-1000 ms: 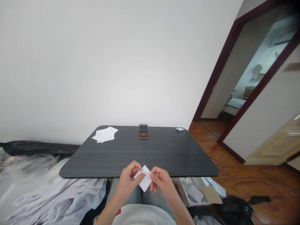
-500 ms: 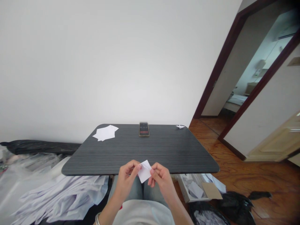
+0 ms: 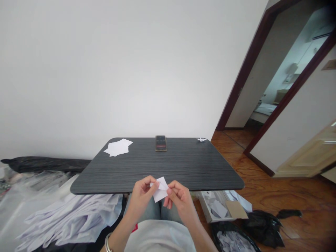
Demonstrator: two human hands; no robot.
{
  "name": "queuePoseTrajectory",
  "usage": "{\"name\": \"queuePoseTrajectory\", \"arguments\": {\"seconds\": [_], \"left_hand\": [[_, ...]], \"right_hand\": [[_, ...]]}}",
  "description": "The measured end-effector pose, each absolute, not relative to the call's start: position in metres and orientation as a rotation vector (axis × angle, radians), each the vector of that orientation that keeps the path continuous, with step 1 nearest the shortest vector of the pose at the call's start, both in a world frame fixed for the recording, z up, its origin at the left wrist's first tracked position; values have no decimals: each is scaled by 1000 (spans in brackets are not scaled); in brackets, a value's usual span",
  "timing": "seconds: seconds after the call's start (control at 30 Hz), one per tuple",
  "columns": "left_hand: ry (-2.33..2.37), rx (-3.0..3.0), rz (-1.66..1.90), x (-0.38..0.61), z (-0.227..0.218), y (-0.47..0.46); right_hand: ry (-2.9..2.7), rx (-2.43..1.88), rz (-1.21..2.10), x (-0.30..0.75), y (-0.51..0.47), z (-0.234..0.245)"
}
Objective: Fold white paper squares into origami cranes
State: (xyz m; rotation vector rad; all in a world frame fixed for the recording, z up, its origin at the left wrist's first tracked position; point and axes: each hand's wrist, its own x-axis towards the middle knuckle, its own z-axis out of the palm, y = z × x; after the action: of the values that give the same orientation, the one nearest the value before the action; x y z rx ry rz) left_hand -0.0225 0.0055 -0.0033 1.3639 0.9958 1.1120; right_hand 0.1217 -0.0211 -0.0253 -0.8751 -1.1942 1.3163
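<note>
A small folded square of white paper (image 3: 160, 194) is held up at the near edge of the dark table (image 3: 168, 164), turned corner-up. My left hand (image 3: 143, 194) pinches its left side, the thumb lying over a fold on the front. My right hand (image 3: 180, 196) grips the right corner between thumb and forefinger. Creases cross the paper's upper half. On the table's far left lies a stack of white paper sheets (image 3: 118, 147). At the far right corner sits a small folded paper figure (image 3: 201, 139).
A phone (image 3: 161, 143) leans on a stand at the table's back edge. White cloth (image 3: 70, 220) and plastic wrapping lie at lower left. An open box (image 3: 214, 208) with papers and black bags (image 3: 264, 227) rest on the wooden floor at right.
The left thumb has moved inward over the paper, and a flap now shows at its left side. Both hands still hold it. The camera view has shifted slightly.
</note>
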Motion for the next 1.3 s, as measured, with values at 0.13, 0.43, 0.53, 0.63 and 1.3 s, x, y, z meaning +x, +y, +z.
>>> {"name": "queuePoseTrajectory", "arguments": {"seconds": [0.13, 0.43, 0.53, 0.63, 1.3], "left_hand": [[1045, 1441, 1140, -23, 2, 4], [1088, 1655, 1106, -21, 5, 0], [1106, 1677, 1106, -19, 6, -1], [1117, 1670, 1108, -18, 6, -1], [1158, 1712, 1149, -17, 12, -4]], "right_hand": [[-1121, -839, 1378, 124, -19, -20], [-1147, -897, 1437, 123, -18, -22], [-1144, -896, 1426, 123, -19, -24], [-1159, -896, 1421, 124, -20, -22], [-1187, -894, 1374, 133, -24, -10]]}}
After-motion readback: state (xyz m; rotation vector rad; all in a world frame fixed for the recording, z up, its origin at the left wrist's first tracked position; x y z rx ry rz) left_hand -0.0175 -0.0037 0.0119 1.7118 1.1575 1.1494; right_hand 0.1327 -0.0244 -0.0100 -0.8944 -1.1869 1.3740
